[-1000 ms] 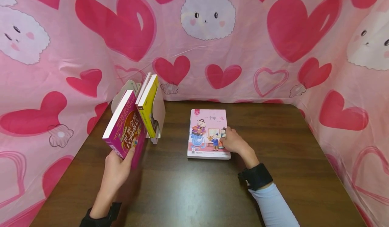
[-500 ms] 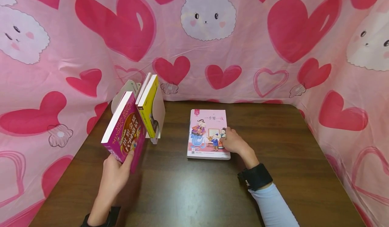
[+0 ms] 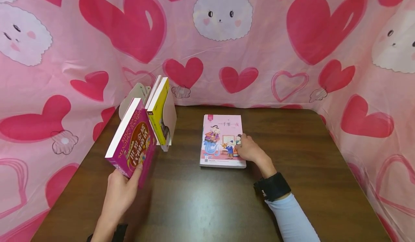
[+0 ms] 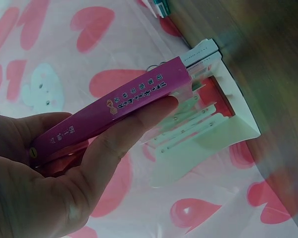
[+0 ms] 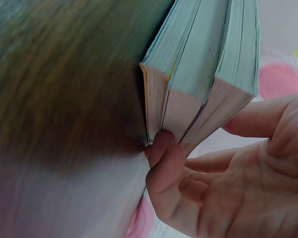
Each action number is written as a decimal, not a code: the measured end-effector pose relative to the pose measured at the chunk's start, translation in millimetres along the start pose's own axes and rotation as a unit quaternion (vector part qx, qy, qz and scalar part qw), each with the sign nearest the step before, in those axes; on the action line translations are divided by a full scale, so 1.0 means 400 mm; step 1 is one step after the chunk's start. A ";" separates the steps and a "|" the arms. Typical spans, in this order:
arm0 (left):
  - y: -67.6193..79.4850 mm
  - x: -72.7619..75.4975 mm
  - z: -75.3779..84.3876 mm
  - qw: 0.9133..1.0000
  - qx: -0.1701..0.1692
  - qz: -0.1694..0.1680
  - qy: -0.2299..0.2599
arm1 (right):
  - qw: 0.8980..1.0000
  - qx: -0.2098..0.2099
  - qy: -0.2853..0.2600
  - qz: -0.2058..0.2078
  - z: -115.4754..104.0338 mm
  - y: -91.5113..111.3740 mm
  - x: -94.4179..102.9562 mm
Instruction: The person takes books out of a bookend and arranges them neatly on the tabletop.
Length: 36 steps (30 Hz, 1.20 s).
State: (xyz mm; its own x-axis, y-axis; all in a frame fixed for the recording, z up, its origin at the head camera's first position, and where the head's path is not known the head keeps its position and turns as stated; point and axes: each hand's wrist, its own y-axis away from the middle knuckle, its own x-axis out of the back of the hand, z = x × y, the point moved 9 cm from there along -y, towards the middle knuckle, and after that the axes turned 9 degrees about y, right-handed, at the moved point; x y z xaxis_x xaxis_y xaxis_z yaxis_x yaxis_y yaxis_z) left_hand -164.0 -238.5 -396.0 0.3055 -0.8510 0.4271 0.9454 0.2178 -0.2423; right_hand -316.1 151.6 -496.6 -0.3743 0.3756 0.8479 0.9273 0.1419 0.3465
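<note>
My left hand [image 3: 120, 193] grips a thick purple book [image 3: 134, 141] by its lower end, thumb across one cover and fingers behind the other. The book is tilted, its white page edge facing up and left. In the left wrist view its purple spine [image 4: 114, 106] runs along my thumb. Just beyond it stands a pale book rack [image 3: 170, 117] that holds a yellow book [image 3: 157, 117] and others. At mid-table my right hand [image 3: 254, 152] grips the right edge of a flat stack of books [image 3: 220, 137] topped by a pink cover. The right wrist view shows curled fingers [image 5: 166, 171] at the stack's lower edge.
A brown wooden table [image 3: 201, 206] lies beneath everything. Pink cloth [image 3: 259, 51] printed with hearts and rabbits hangs around its back and sides. White dividers [image 4: 196, 126] show inside the rack in the left wrist view.
My left hand has drawn the purple book a little toward me and leftward, away from the rack. The right hand and the stack stay in place.
</note>
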 end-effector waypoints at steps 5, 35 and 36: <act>0.010 0.004 0.015 1.000 -0.012 0.006 -0.009 | 1.000 0.005 0.001 -0.002 -0.005 0.002 0.002; 0.045 -0.051 0.073 0.998 -0.046 -0.042 0.015 | 1.000 0.005 0.002 0.004 -0.001 0.003 0.005; 0.044 -0.053 0.073 0.998 -0.043 -0.044 0.017 | 1.000 0.005 0.001 0.003 -0.001 0.003 0.005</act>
State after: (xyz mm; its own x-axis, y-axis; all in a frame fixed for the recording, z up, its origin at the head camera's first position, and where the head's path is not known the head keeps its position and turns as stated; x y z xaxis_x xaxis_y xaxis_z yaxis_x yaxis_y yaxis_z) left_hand -150.7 -202.6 -384.1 0.2161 -0.8815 0.4198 0.9547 0.1007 -0.2800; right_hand -315.9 152.0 -494.4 -0.3681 0.3744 0.8511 0.9298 0.1485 0.3368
